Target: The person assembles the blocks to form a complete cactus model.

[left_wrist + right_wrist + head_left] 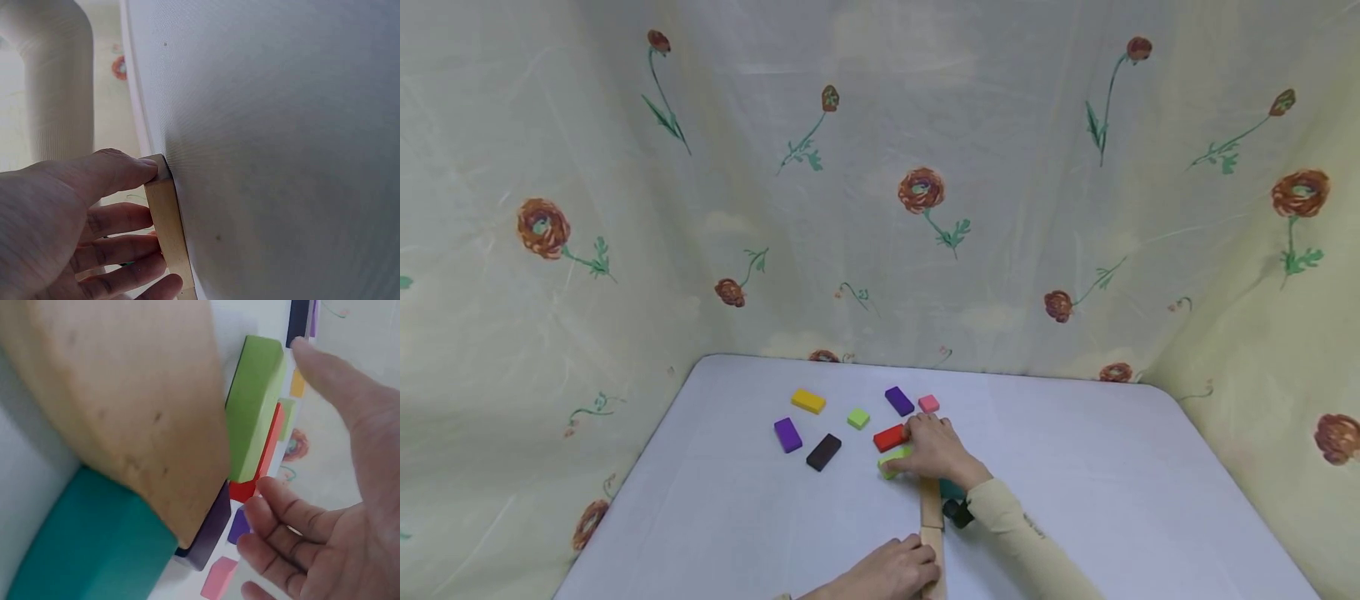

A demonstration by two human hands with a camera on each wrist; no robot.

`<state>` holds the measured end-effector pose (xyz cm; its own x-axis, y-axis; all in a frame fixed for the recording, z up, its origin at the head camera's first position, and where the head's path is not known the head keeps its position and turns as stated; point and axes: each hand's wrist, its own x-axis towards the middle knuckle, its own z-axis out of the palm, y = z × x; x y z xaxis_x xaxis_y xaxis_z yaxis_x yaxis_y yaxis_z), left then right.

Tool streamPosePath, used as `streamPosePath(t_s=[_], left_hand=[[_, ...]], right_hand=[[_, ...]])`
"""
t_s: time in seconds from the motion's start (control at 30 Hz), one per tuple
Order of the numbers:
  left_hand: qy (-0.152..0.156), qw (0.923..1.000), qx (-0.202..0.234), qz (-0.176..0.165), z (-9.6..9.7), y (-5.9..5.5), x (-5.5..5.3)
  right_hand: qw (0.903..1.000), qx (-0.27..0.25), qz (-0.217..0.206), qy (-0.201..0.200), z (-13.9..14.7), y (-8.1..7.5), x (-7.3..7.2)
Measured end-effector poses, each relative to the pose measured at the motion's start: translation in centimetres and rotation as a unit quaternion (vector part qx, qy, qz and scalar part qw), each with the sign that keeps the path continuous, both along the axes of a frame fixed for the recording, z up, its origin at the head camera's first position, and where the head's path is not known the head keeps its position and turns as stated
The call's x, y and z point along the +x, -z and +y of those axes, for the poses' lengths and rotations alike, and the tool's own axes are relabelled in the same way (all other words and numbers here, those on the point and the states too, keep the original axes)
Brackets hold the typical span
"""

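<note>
My left hand [891, 571] grips a plain wooden block [167, 228] near the table's front edge, thumb on its end and fingers along its side. That block lines up end to end with another wooden block [931, 502] farther out. Beyond them my right hand [938, 450] is over a light green block [256, 406], its thumb and fingers spread apart with the block between them in the head view. A red block [889, 437] lies just behind the green one. Beside the wooden row, a teal block [94, 537] is partly hidden under the right wrist, and a dark purple block [206, 531] shows beyond it.
Farther left lie a black block [823, 452], a purple block [787, 435], a yellow block [808, 401] and a small green block [858, 418]. Another purple block [899, 401] and a pink block [928, 404] lie behind the right hand. A flowered curtain [1000, 208] surrounds the white table [1112, 467].
</note>
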<state>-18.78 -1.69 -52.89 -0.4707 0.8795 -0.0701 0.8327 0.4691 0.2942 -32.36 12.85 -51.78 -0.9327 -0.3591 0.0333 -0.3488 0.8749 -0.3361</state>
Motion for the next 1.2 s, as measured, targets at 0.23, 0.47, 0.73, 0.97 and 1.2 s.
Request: streamPosePath(t_s=[0.23, 0.47, 0.73, 0.97, 1.2], left_hand=[[-0.004, 1.0000, 0.000, 0.004, 0.05, -0.33, 0.32], [0.000, 1.0000, -0.003, 0.000, 0.02, -0.28, 0.21], [-0.002, 0.9998, 0.010, 0.020, 0.23, -0.57, 0.15], [-0.005, 0.9997, 0.013, 0.018, 0.20, -0.39, 0.13], [-0.006, 1.0000, 0.006, 0.001, 0.04, -0.41, 0.24]], right_hand=[[0.9999, 0.012, -0.004, 0.004, -0.18, -0.01, 0.10], [0.9992, -0.007, -0.025, -0.031, -0.29, -0.21, 0.24], [0.9961, -0.017, -0.030, -0.081, -0.51, -0.45, -0.02], [0.9976, -0.009, -0.038, -0.057, -0.32, -0.37, 0.16], [0.9964, -0.011, -0.043, -0.072, -0.37, -0.02, 0.27]])
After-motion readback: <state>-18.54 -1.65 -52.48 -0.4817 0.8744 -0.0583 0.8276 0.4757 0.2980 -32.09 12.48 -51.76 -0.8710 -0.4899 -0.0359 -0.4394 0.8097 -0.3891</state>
